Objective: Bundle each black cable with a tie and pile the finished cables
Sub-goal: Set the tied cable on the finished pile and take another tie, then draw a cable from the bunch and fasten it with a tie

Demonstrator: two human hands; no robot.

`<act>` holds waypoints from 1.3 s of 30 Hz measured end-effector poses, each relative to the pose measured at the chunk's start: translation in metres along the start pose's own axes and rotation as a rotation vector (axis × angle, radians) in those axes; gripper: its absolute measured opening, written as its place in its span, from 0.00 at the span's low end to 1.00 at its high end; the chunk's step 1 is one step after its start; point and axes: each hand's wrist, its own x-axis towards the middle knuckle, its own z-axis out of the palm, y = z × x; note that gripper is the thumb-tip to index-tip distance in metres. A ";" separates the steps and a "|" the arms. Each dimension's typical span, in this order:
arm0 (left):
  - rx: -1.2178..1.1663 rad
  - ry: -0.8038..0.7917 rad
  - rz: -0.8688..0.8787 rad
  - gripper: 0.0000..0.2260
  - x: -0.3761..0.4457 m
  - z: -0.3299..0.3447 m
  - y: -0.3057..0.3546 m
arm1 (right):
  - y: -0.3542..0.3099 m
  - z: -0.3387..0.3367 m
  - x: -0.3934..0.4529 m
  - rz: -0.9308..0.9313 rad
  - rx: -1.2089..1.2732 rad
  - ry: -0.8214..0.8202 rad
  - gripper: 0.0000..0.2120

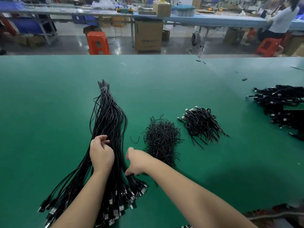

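Observation:
A long sheaf of loose black cables (108,119) lies on the green table (49,96), bound by a light band at its far end, with USB plugs fanned out at the near end. My left hand (101,154) rests on the sheaf's middle, fingers curled into the strands. My right hand (137,162) reaches in from the right and pinches cables at the sheaf's right edge. A heap of short black ties (160,140) sits just right of my right hand. A pile of bundled cables (201,124) lies further right.
A larger heap of black cables (283,106) lies at the table's right edge. Small black scraps (244,79) dot the far right of the table. Beyond the table are orange stools (97,42), cardboard boxes (148,36), and a seated person (281,20) at another bench.

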 end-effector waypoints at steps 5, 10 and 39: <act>-0.005 0.002 0.022 0.15 -0.002 -0.001 0.002 | 0.010 -0.014 -0.009 -0.100 0.605 -0.036 0.12; 0.037 -0.052 0.104 0.18 -0.006 0.001 0.005 | 0.018 -0.043 -0.024 -0.260 1.169 -0.063 0.12; -0.154 -0.795 0.270 0.14 -0.005 -0.040 0.154 | 0.019 -0.035 -0.037 -0.420 1.205 0.490 0.10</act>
